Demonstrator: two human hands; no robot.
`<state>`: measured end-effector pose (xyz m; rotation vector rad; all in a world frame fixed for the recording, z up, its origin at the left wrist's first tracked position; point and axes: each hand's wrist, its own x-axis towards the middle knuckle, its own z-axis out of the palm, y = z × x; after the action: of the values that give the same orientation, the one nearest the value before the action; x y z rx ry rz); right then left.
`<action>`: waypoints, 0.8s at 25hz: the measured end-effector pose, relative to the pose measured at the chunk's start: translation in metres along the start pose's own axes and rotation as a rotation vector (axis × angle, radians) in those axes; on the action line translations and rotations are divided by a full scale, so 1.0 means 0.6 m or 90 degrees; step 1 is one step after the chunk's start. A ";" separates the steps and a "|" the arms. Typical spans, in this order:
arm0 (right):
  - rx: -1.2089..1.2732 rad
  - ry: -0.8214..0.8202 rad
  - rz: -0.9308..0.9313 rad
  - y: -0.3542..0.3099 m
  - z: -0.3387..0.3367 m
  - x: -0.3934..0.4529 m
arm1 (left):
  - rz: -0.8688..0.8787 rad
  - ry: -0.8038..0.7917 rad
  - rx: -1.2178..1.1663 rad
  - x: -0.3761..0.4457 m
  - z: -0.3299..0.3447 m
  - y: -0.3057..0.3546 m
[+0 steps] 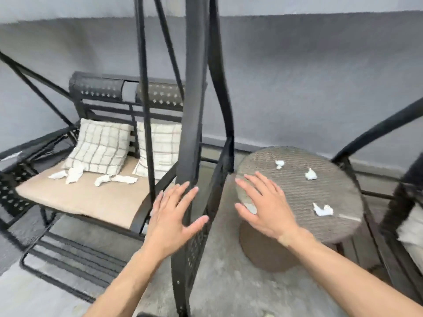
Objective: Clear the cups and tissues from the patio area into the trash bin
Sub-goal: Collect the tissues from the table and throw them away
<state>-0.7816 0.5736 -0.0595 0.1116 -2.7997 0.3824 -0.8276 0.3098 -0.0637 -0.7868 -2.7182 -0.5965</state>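
Note:
Three crumpled white tissues lie on the round woven side table point(332, 216): one at the back point(279, 164), one in the middle point(310, 174), one near the front right point(323, 210). Several more crumpled tissues point(73, 174) point(114, 179) lie on the beige seat cushion point(87, 197) of the black swing bench at the left. My left hand point(174, 213) is held out with fingers spread in front of the swing's black frame post. My right hand point(263, 204) hovers spread over the table's left edge. Both hold nothing. No cup or trash bin is in view.
Two checked pillows point(100, 147) lean on the bench's backrest. Thick black frame posts point(192, 110) rise between the bench and the table. A second dark swing frame point(377, 129) curves at the right. A grey wall runs behind; the floor is grey concrete.

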 end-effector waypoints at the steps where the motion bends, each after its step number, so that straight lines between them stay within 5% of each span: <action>1: 0.000 0.016 0.035 0.036 -0.013 -0.012 | 0.022 -0.006 -0.007 0.026 0.015 0.021; 11: -0.019 0.058 0.273 0.382 -0.101 -0.082 | 0.105 -0.028 -0.072 0.267 0.188 0.231; 20: 0.029 0.000 0.365 0.551 -0.068 -0.087 | 0.052 -0.069 -0.068 0.344 0.336 0.290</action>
<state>-0.7590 0.9045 -0.1210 -0.6920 -2.7774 0.5695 -0.9257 0.6278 -0.1165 -0.9790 -2.7536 -0.7047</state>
